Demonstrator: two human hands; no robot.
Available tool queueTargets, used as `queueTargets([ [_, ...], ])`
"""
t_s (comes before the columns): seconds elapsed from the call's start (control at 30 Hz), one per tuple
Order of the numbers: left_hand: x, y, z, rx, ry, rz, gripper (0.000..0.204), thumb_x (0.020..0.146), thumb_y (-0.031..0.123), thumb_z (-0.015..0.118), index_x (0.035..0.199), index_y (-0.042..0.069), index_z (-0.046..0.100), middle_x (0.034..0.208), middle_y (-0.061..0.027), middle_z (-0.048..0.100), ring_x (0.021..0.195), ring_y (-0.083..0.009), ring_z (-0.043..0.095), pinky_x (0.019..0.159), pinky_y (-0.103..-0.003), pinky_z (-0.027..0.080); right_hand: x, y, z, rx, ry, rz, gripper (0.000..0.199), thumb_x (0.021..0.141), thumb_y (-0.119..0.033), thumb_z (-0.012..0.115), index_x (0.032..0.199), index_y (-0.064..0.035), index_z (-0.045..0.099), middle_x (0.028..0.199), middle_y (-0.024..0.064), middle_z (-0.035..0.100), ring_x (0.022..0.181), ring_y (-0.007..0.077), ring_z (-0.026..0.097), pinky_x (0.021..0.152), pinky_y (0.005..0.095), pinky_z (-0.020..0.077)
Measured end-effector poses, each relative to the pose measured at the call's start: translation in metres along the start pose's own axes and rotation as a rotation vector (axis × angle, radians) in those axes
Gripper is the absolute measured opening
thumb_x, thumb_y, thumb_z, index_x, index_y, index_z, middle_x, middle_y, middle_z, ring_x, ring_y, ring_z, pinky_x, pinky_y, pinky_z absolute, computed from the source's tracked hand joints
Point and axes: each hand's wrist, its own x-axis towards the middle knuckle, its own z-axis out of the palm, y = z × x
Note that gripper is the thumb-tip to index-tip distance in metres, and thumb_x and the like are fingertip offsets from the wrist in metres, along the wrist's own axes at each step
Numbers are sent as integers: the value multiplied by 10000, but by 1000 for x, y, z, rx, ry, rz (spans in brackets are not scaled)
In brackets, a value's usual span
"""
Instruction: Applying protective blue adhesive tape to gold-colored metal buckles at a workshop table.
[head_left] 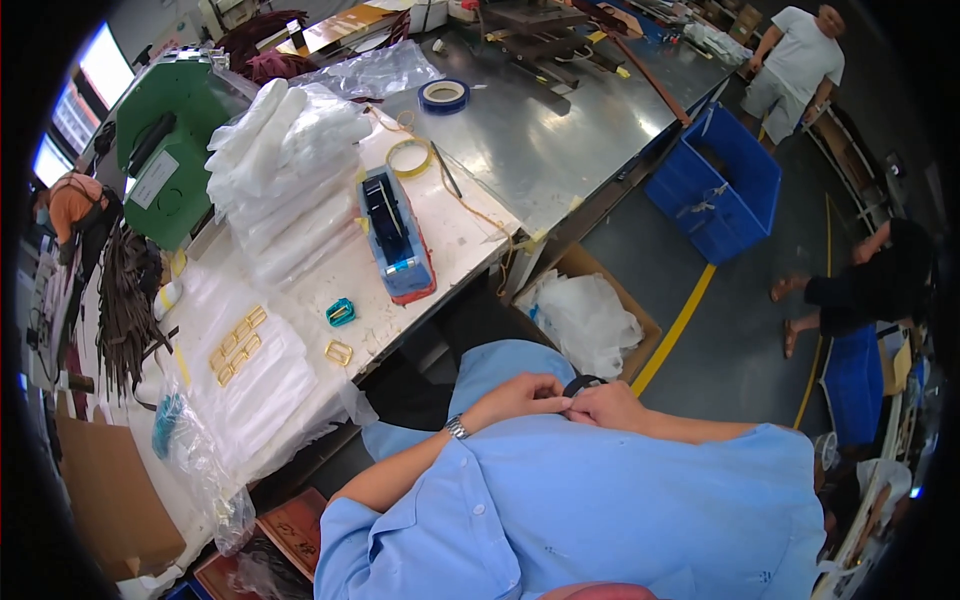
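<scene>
Both my hands met over my blue shirt, the left hand (pixel 520 395) and right hand (pixel 603 403) curled shut, pinching a small dark strap (pixel 582 382) between fingertips. Its visible bit arched across, left to right; I could not tell its full length. Farther left sat the tape dispenser (pixel 393 233) on the worktable (pixel 452 232), long axis running away from me.

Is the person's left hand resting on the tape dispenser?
No, the left hand meets the right hand at a small dark object, away from the tape dispenser.
</scene>
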Motion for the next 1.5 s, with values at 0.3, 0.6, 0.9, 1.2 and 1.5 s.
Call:
queueTargets([
  [0.3,-9,1,6,-114,-66,-123,296,922,260,854,987,20,693,873,-14,706,812,-73,633,721,-249,513,-9,3,-5,200,-20,-87,130,943,-156,672,873,-48,691,847,128,675,746,385,659,642,479,516],
  [0.6,-11,1,9,-129,91,-133,225,876,160,878,950,29,710,833,5,700,744,-48,605,654,-233,494,-7,11,-3,216,15,-99,95,927,-113,702,864,-46,680,799,167,643,721,392,638,619,463,507],
  [0.9,-21,17,3,-56,105,-108,346,805,145,904,1033,35,668,810,30,614,735,-46,554,648,-221,456,6,8,5,1082,-146,664,333,923,-373,803,890,-50,730,734,8,681,617,55,587,544,224,433],
  [1.2,-23,40,8,159,116,-125,408,773,142,901,1082,66,645,856,14,603,822,-105,567,760,-277,465,1,7,-1,1240,-211,796,282,938,-265,761,759,-48,747,613,-7,649,503,42,516,482,209,363],
  [1.5,-27,34,8,188,138,-139,356,823,160,888,1112,26,730,804,-29,643,727,-110,569,687,-274,496,-8,14,7,1576,-50,924,215,950,-270,755,911,-59,761,794,1,718,590,34,556,521,185,419],
])
